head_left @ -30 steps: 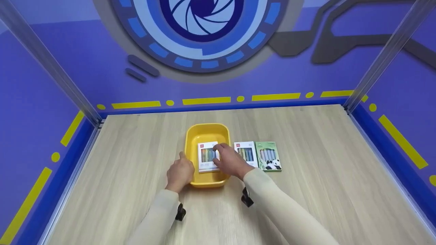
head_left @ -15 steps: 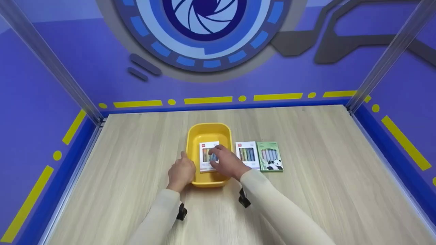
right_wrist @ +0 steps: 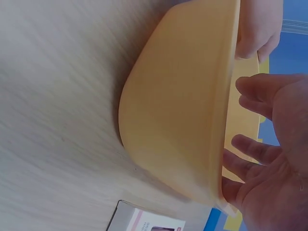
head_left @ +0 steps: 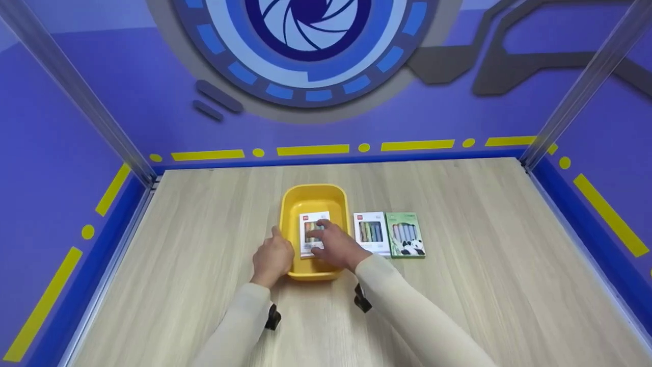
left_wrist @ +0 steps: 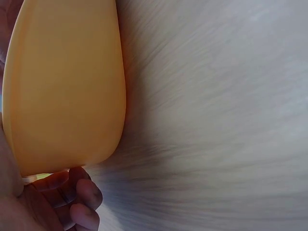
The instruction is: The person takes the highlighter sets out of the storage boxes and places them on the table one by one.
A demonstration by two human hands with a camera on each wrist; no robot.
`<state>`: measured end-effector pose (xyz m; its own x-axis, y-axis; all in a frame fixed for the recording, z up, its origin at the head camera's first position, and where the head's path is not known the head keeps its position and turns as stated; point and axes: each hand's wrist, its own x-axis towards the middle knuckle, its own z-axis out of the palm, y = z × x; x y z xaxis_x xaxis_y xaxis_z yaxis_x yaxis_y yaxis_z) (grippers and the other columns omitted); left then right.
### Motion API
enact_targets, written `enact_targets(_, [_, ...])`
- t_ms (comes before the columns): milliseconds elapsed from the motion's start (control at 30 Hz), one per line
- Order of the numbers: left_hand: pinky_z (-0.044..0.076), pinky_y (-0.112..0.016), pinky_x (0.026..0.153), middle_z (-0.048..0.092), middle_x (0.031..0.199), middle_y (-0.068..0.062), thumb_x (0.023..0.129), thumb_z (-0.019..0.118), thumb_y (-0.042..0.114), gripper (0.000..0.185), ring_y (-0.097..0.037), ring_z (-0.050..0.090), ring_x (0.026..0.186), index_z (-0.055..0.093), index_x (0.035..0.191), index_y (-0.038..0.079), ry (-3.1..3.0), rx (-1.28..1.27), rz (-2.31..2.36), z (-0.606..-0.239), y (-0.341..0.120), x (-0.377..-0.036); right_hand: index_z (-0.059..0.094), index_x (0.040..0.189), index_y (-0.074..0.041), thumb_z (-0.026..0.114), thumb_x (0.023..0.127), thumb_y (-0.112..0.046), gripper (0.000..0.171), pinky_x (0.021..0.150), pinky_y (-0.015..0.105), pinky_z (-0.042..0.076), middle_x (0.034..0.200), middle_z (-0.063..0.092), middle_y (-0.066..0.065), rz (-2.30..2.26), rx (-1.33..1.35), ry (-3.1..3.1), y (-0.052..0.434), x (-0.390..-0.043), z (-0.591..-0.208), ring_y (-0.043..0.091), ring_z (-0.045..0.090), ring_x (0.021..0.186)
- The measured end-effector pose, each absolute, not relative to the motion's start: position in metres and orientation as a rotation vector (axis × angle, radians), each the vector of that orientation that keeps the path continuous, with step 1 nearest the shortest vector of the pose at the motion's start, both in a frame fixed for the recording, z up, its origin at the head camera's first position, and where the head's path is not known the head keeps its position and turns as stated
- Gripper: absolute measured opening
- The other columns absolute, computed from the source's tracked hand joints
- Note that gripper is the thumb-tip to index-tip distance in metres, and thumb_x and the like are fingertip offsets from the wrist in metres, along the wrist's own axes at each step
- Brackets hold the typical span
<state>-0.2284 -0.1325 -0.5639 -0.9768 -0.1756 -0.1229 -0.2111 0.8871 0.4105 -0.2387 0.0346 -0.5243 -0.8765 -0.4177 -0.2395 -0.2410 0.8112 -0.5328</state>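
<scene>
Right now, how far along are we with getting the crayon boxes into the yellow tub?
One white box lies in the yellow tub. The right hand rests open over it, while the left hand grips the tub's rim. Left on the table: a second white box and the green panda box.

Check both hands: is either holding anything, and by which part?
The left hand grips the yellow plastic tub at its near-left rim. The right hand is spread open over the white box of markers inside the tub, gripping nothing.
</scene>
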Motion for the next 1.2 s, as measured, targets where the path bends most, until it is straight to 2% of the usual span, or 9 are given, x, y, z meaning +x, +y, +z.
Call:
enact_targets(267, [0.05, -0.049, 0.064, 0.066, 0.089, -0.02, 0.097, 0.04, 0.023, 0.04, -0.037, 0.067, 0.079, 0.04, 0.129, -0.001, 2.997, -0.295, 0.666, -0.565, -0.133, -0.228, 0.057, 0.135, -0.026, 0.061, 0.094, -0.024, 0.042, 0.111, 0.043, 0.035, 0.158, 0.029, 0.009, -0.608, -0.638, 2.689, 0.033, -0.239, -0.531, 0.029, 0.04, 0.139])
enact_targets(500, [0.05, -0.051, 0.062, 0.066, 0.084, -0.021, 0.096, 0.043, 0.022, 0.031, -0.039, 0.067, 0.077, 0.044, 0.118, 0.001, 3.041, -0.284, 0.683, -0.567, -0.133, -0.227, 0.057, 0.135, -0.025, 0.061, 0.093, -0.018, 0.043, 0.112, 0.042, 0.034, 0.161, 0.019, 0.009, -0.59, -0.658, 2.702, 0.031, -0.237, -0.533, 0.03, 0.028, 0.146])
enact_targets(833, [0.05, -0.049, 0.063, 0.066, 0.087, -0.019, 0.097, 0.041, 0.023, 0.037, -0.036, 0.067, 0.077, 0.041, 0.126, 0.0, 3.011, -0.287, 0.669, -0.565, -0.134, -0.228, 0.055, 0.137, -0.028, 0.058, 0.093, -0.016, 0.046, 0.11, 0.042, 0.038, 0.161, 0.019, 0.01, -0.507, -0.668, 2.704, 0.027, -0.239, -0.538, 0.03, 0.024, 0.147])
enact_targets(1200, [0.049, -0.047, 0.06, 0.065, 0.086, -0.017, 0.097, 0.042, 0.023, 0.035, -0.033, 0.065, 0.073, 0.043, 0.124, 0.001, 3.0, -0.309, 0.659, -0.566, -0.133, -0.229, 0.053, 0.139, -0.03, 0.056, 0.093, -0.017, 0.048, 0.105, 0.055, 0.039, 0.162, 0.016, 0.01, -0.415, -0.669, 2.689, 0.021, -0.241, -0.542, 0.036, 0.021, 0.147])
